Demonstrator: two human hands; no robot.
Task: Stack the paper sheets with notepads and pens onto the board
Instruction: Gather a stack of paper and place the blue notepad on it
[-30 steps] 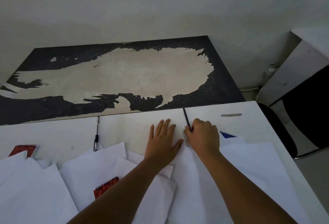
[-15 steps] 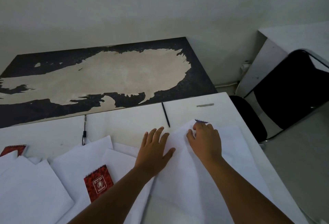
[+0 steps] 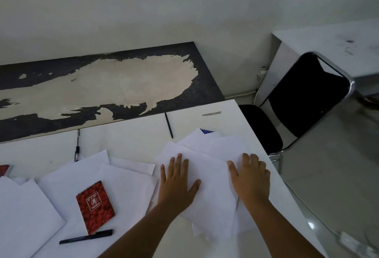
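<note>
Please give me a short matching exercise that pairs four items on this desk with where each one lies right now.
Items:
1. red notepad
2. blue notepad
3. thin black pen
4. black marker

Places:
A. just in front of the red notepad, near the desk's front edge
B. mostly hidden under the sheets by the right hand
C. on bare desk beside the board
D. on top of sheets, left of the left hand

Pairs: 1-D, 2-B, 3-C, 4-A

A blue notepad (image 3: 207, 131) at centre right shows only a corner above paper sheets (image 3: 207, 175); a red notepad (image 3: 4, 170) is cut off at the left edge.
</note>
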